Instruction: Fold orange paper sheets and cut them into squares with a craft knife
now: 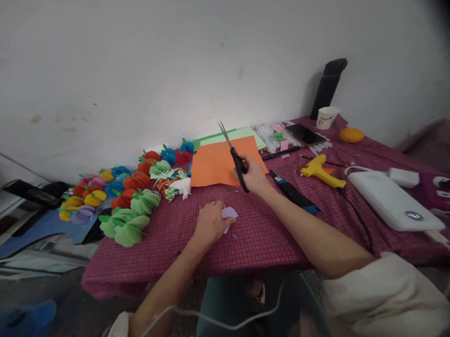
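Observation:
My right hand (254, 175) grips a pair of black-handled scissors (236, 160), their blades pointing up and away over an orange paper sheet (219, 164). Close to the table's front edge, my left hand (212, 221) is closed on a small piece of purple paper (230, 213), partly hidden by the fingers. A thin pale scrap lies just beside that paper. Left of the orange sheet is a heap of coloured paper scraps (168, 186). Beyond it sit several paper pumpkins in green (125, 228), orange (136, 181), yellow, blue and purple.
A yellow glue gun (322, 171), a black-and-blue cutter (293, 192), a phone (304, 133) and a white power bank (397, 201) lie to the right. A paper cup (326, 117) and an orange-yellow oval object (351, 135) stand farther back. A white cable (227, 325) crosses my lap.

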Demonstrator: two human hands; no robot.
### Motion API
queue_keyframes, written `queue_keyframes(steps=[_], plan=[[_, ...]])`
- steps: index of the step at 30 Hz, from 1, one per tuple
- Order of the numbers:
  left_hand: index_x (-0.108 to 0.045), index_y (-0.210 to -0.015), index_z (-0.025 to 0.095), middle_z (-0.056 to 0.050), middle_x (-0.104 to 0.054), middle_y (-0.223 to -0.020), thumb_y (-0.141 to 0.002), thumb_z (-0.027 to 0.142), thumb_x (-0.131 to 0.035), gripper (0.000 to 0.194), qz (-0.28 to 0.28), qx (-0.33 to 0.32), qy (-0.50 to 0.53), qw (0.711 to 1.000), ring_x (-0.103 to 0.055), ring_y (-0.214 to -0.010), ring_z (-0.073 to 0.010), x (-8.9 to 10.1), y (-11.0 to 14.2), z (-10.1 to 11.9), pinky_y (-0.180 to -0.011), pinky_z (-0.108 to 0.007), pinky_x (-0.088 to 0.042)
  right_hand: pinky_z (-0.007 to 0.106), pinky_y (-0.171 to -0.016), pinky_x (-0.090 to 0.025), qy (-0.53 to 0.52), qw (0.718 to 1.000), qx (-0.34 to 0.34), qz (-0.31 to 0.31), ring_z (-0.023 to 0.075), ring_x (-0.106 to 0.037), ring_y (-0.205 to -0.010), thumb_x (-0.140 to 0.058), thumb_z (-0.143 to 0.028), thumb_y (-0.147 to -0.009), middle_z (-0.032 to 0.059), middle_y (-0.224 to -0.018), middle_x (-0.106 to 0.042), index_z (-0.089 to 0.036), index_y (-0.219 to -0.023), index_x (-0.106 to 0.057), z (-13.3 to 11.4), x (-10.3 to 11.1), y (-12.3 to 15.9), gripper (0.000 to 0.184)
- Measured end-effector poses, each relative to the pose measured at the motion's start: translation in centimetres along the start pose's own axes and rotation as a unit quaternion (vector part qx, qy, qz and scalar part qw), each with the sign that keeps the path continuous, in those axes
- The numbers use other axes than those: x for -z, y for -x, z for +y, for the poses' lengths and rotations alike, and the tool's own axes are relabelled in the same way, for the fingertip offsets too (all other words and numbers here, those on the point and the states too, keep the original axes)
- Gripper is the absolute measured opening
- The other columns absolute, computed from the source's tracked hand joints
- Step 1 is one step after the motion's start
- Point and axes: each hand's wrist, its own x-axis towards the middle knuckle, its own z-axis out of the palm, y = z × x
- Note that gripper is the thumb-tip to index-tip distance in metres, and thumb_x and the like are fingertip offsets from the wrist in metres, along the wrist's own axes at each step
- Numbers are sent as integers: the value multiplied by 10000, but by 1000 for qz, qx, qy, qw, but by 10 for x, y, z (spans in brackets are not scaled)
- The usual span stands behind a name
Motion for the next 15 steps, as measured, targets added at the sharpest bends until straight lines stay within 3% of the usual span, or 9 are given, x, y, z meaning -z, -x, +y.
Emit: queue_keyframes(steps=[5,9,11,15], plan=[[-612,-918,206,-44,-651,-800,-732,298,-585,209,-22,-15,108,994,-593,-727,-203,19,-1,-20,-626,-260,-370,274,-616,-436,-17,999,-13,-26,155,-555,-676,-601,-233,-625,-1,-743,-582,-174,-1000,-516,-3,-4,4,388],[-632,-891,205,-12,-636,-801,-651,276,-615,251,-88,-36,155,983,-567,-689,-174,50,-8,-65,-578,-222,-364,239,-550,-412,-88,983,-58,-151,121,-525,-583,-601,-184,-604,-37,-652,-551,-165,-953,-512,-10,-20,21,361],[-638,-877,209,-2,-635,-801,-635,262,-611,250,-147,-48,156,975,-561,-689,-169,62,-10,-85,-571,-211,-363,231,-542,-405,-97,971,-50,-212,113,-521,-574,-597,-164,-611,-39,-651,-556,-164,-929,-525,-12,-31,32,327],[-649,-877,215,5,-641,-801,-642,249,-581,246,-202,-47,127,970,-559,-708,-177,65,-12,-108,-574,-210,-361,248,-598,-426,-46,964,-9,-262,143,-575,-672,-613,-128,-619,4,-753,-628,-161,-959,-551,-8,-46,51,347]])
